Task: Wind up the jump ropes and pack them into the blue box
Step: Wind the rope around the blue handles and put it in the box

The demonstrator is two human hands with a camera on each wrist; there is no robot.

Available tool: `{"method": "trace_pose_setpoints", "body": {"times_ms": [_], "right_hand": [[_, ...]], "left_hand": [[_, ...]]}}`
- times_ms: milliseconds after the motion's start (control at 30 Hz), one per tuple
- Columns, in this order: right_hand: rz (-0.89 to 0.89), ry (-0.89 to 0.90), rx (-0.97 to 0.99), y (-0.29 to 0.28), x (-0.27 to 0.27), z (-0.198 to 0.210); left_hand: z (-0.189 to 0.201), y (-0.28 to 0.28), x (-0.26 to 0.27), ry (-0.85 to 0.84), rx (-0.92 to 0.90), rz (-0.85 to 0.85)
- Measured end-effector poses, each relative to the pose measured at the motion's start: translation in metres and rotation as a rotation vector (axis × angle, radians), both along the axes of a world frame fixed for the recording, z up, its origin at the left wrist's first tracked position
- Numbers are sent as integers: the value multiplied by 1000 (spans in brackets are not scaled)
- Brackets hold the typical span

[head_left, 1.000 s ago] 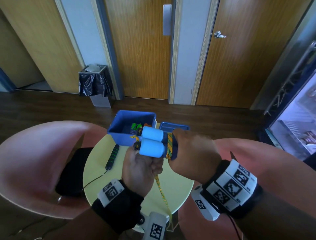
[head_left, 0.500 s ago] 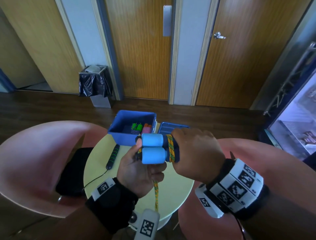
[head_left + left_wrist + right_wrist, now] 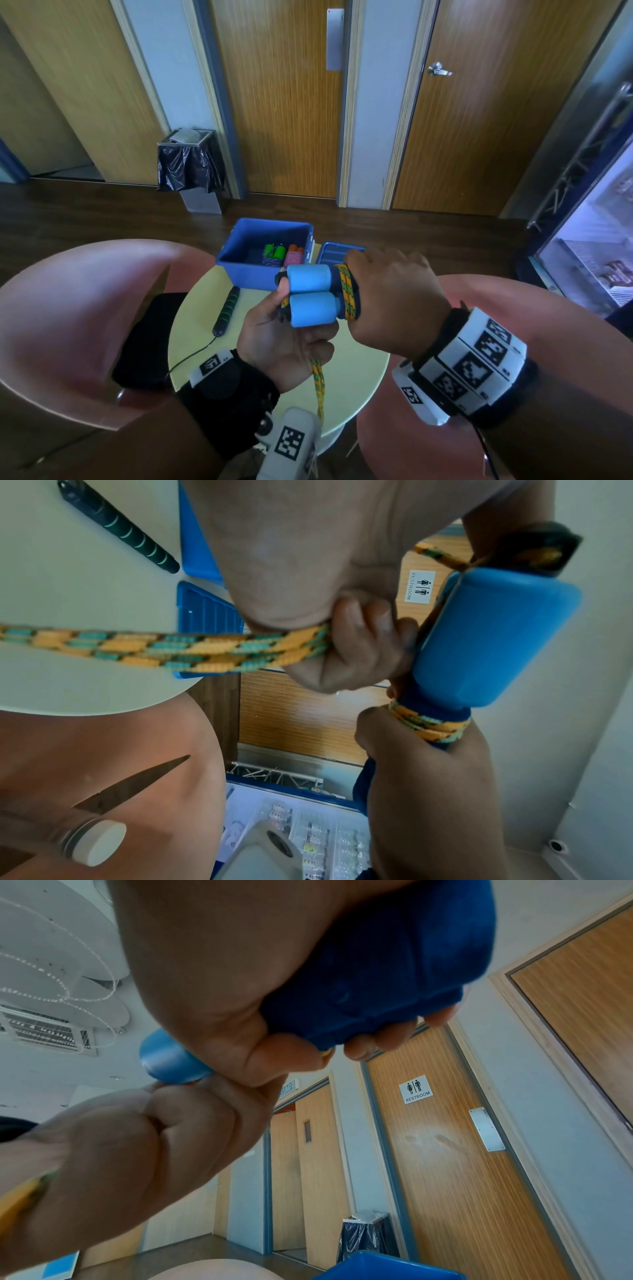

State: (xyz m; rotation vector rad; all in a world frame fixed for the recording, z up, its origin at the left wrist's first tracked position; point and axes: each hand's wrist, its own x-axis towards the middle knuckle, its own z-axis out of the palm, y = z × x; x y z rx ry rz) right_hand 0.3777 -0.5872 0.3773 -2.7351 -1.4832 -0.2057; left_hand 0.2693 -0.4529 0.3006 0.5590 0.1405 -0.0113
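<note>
Two blue handles (image 3: 310, 296) lie side by side, long axis left to right, before the blue box (image 3: 239, 270). Our right hand (image 3: 394, 301) clasps their dark ends. From the left wrist, our left hand (image 3: 356, 653) pinches the orange rope (image 3: 171, 650). From the right wrist, the coils are hidden.

Two blue foam handles (image 3: 310, 294), one black-green handle (image 3: 226, 310), one blue box (image 3: 239, 272), one lid (image 3: 337, 251), two hands (image 3: 284, 342)
</note>
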Motion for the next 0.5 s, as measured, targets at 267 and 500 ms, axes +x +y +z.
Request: {"method": "trace_pose_setpoints", "body": {"times_ms": [267, 500], "right_hand": [[-1, 84, 63, 4, 1, -8], [-35, 335, 226, 10, -5, -5]], "left_hand": [[-5, 5, 5, 25, 27, 14], [-3, -5, 17, 77, 224, 308]]}}
